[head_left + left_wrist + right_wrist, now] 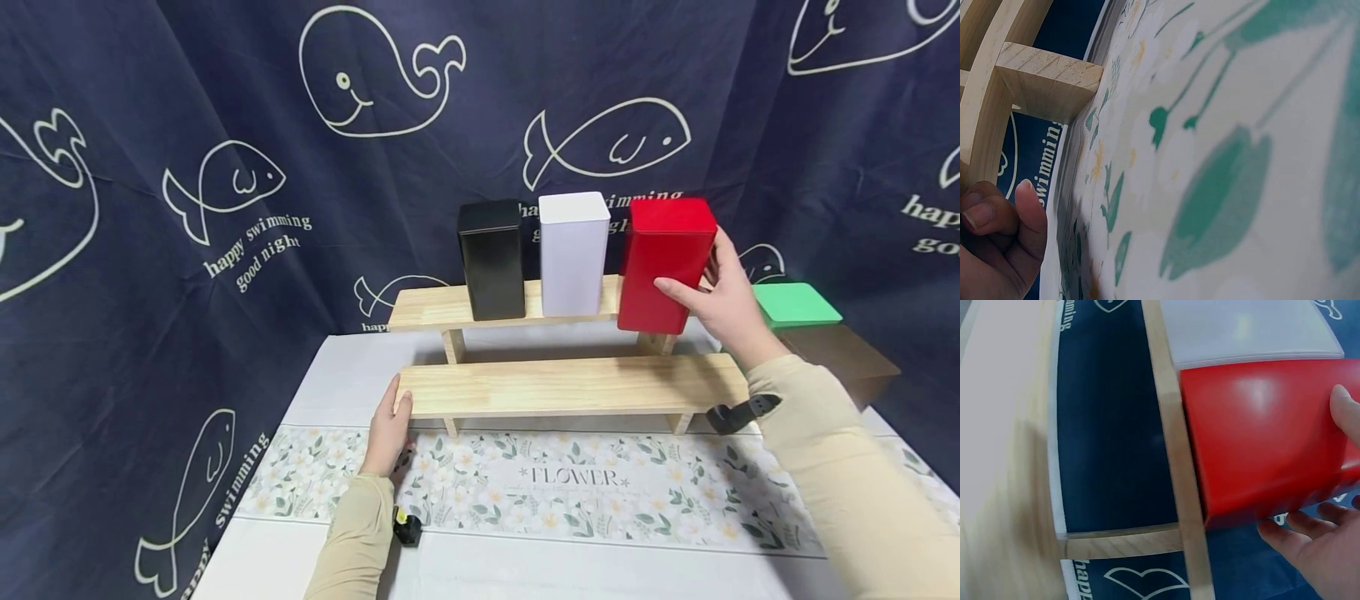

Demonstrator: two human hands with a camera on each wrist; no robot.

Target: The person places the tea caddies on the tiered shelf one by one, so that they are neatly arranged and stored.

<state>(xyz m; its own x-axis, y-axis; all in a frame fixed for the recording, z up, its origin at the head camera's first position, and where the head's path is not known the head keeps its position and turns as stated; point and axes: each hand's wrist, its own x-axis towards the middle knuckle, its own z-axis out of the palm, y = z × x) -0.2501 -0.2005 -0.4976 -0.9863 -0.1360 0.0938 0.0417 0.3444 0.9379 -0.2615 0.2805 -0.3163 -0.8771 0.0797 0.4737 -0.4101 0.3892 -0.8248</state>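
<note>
Box (pixel 652 279), red, gripped by right hand (pixel 731 304), head-view 3 o'clock; lower shelf (pixel 570 386) clasped by left hand (pixel 386 435), 9 o'clock end.

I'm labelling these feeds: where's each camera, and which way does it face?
Head: on the head, facing forward and down at the wooden stand; left hand, right hand and sleeves show.
Left wrist: on that wrist, facing floral runner and wooden stand; part of that hand shows.
Right wrist: on that wrist, facing the red box; part of that hand shows.
Head and right wrist both show the red box.
</note>
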